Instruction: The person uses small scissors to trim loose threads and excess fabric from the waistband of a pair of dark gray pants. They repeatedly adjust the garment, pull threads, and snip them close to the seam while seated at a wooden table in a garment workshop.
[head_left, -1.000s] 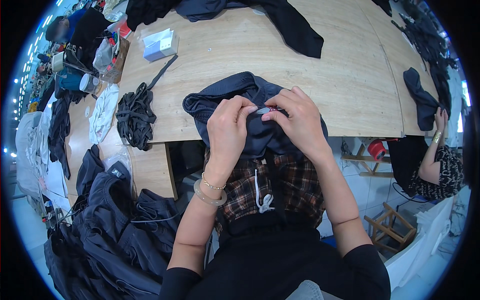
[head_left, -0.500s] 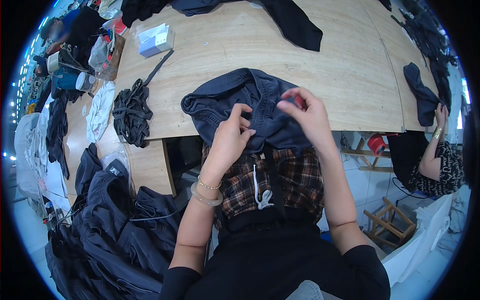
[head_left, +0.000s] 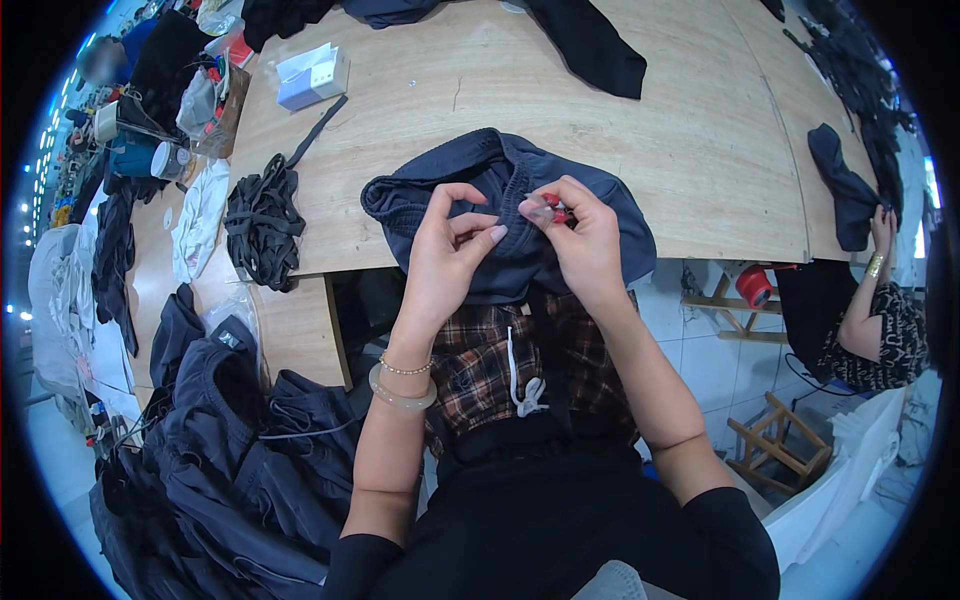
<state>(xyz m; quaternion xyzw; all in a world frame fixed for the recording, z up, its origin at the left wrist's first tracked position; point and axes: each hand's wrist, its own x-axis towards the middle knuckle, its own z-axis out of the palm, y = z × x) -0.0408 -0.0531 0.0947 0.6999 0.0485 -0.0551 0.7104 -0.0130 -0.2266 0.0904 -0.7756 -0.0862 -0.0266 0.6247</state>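
A dark navy garment with a gathered elastic waistband (head_left: pixel 515 165) lies over the table's front edge and hangs towards my lap. My left hand (head_left: pixel 445 245) is at the near side of the waistband opening, its thumb and lower fingers pinched together on the fabric, the index finger curled above. Close beside it, my right hand (head_left: pixel 585 235) is closed round small red-handled thread snips (head_left: pixel 556 208). Their metal tip points left at the gathered band. Part of the snips is hidden by my fingers.
A bundle of dark strips (head_left: pixel 265 225) and a tissue box (head_left: pixel 312 77) lie on the wooden table (head_left: pixel 700 150). Dark garments (head_left: pixel 220 440) are heaped at lower left. To the right are a wooden stool (head_left: pixel 780 440) and another person's arm (head_left: pixel 868 290) at a dark cloth.
My right hand has moved left to the waistband, bringing the snips close to my left hand. My left hand has shifted slightly up, its thumb now nearer the band.
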